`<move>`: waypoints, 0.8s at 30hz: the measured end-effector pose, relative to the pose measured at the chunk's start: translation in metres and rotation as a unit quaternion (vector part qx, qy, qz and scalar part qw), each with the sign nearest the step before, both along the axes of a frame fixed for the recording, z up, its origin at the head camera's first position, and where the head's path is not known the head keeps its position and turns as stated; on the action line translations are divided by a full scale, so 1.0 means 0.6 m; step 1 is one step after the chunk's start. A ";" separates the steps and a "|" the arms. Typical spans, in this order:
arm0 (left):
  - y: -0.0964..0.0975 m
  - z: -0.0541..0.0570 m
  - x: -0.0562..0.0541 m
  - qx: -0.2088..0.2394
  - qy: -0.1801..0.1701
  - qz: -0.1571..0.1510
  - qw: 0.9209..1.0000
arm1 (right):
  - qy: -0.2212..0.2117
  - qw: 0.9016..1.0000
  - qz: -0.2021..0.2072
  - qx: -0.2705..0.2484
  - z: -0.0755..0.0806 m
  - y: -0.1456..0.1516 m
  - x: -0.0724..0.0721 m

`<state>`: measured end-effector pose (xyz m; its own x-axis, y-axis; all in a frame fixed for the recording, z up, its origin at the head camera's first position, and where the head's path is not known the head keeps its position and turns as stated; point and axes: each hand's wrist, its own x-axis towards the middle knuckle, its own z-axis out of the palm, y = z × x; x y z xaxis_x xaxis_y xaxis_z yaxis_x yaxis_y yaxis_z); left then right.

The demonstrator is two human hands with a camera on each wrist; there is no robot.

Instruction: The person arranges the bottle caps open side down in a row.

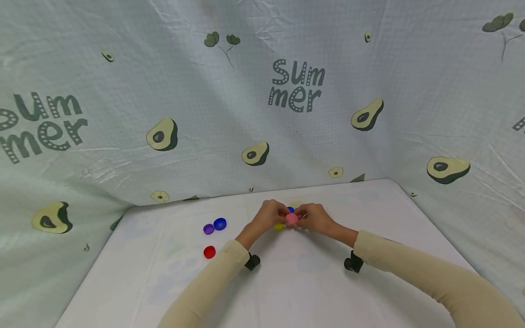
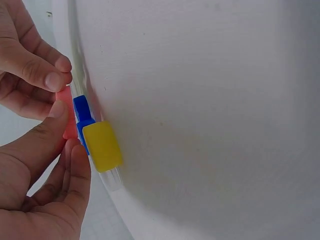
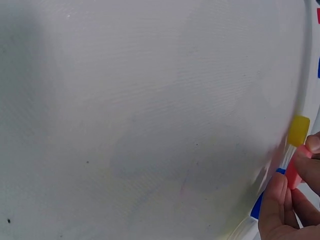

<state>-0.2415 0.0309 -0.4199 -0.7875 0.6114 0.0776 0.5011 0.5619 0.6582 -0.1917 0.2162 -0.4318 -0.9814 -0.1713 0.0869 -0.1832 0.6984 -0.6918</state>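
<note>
Both hands meet over the far middle of the table. Between them is a pink round cap [image 1: 291,218], its ridged side showing in the left wrist view. My left hand [image 1: 267,216] pinches one edge of the cap with thumb and fingers. The other side is pinched by my right hand [image 1: 318,217]. A yellow cap [image 2: 102,147] lies by the left hand, with a clear ridged piece at its lower end. Just behind the pink cap are blue pieces [image 2: 82,107], partly hidden. Whether the pink cap sits on something clear cannot be told.
On the left of the white table [image 1: 303,282] are a purple cap [image 1: 208,229], a blue cap [image 1: 220,223] and, nearer, a red cap [image 1: 209,252]. A clear rounded object [image 3: 243,229] is beside the right hand. A printed cloth [image 1: 197,105] hangs behind the table.
</note>
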 end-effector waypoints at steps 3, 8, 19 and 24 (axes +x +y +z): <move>0.003 0.000 0.000 -0.012 0.004 0.003 1.000 | 0.001 1.000 -0.003 0.014 -0.002 -0.001 -0.002; 0.008 -0.007 -0.002 -0.035 -0.002 0.013 0.999 | -0.005 0.999 -0.008 0.031 -0.005 -0.002 -0.003; 0.019 -0.018 -0.008 -0.073 -0.026 0.027 0.997 | -0.031 0.999 -0.025 0.028 -0.019 -0.009 -0.008; 0.018 -0.012 -0.006 -0.084 -0.013 0.028 0.996 | -0.030 0.999 -0.027 0.026 -0.017 -0.011 -0.010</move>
